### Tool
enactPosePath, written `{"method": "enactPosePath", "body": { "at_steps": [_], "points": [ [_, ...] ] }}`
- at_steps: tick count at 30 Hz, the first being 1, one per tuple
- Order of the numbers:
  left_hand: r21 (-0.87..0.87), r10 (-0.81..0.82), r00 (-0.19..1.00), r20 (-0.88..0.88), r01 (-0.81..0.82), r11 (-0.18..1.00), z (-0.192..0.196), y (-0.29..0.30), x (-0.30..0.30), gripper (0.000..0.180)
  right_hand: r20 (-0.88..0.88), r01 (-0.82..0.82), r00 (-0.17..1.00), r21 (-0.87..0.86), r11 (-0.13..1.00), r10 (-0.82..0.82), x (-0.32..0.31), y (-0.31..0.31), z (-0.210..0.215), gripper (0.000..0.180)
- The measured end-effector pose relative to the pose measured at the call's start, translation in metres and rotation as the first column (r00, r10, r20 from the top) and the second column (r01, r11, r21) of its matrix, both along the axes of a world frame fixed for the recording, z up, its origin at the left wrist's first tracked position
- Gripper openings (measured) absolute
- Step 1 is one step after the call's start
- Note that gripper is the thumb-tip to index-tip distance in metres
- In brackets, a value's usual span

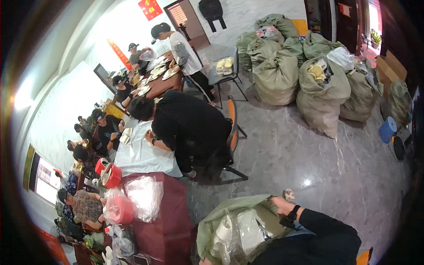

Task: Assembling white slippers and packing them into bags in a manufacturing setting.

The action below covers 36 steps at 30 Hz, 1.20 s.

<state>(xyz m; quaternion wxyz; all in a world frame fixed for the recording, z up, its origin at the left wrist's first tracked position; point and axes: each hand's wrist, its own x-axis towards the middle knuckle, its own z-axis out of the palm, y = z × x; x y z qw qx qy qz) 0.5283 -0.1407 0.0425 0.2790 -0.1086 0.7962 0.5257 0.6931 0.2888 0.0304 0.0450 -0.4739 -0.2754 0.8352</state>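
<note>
Head view: right hand (279, 204) at the far rim of an open green sack (221, 216) on the floor by the counter (170, 221), fingers curled over the edge, pinching the fabric. Left hand (204, 262) barely in view at the bottom edge, by the sack's near rim; state of its fingers impossible to tell. Inside the sack, clear bags (249, 229) of pale pieces, loosely stacked. Likely trouble: rim slipping from the right fingers, mouth folding shut over the bags. Slick plastic apt to slide and tip out onto the glossy floor (318, 168) if the sack leans. More bags (143, 196) heaped near the counter edge, prone to toppling if bumped.
</note>
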Motion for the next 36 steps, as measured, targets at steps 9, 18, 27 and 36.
{"method": "enactPosePath", "body": {
  "at_steps": [9, 18, 27, 36],
  "points": [
    [0.091, 0.046, 0.998, -0.04, -0.042, 0.995, 0.048, 0.266, 0.013, 0.02, -0.003, 0.336, 0.94, -0.144, 0.931, -0.34, 0.065, 0.163, 0.027, 0.029],
    [0.314, -0.249, 0.966, -0.071, 0.259, 0.914, 0.113, 0.552, 0.006, 0.022, -0.023, 0.527, 0.848, -0.075, 0.846, -0.53, 0.127, 0.331, 0.06, 0.024],
    [0.706, -0.388, 0.92, -0.061, 0.314, 0.635, 0.136, 0.825, -0.049, 0.025, -0.274, 0.642, 0.754, 0.112, 0.759, -0.597, 0.084, 0.506, 0.163, 0.023],
    [0.664, -0.438, 0.885, -0.156, 0.422, 0.617, 0.131, 1.057, -0.106, 0.019, -0.267, 0.391, 0.89, 0.864, 0.318, -0.369, 0.105, 0.656, 0.157, 0.037]
  ]
}}
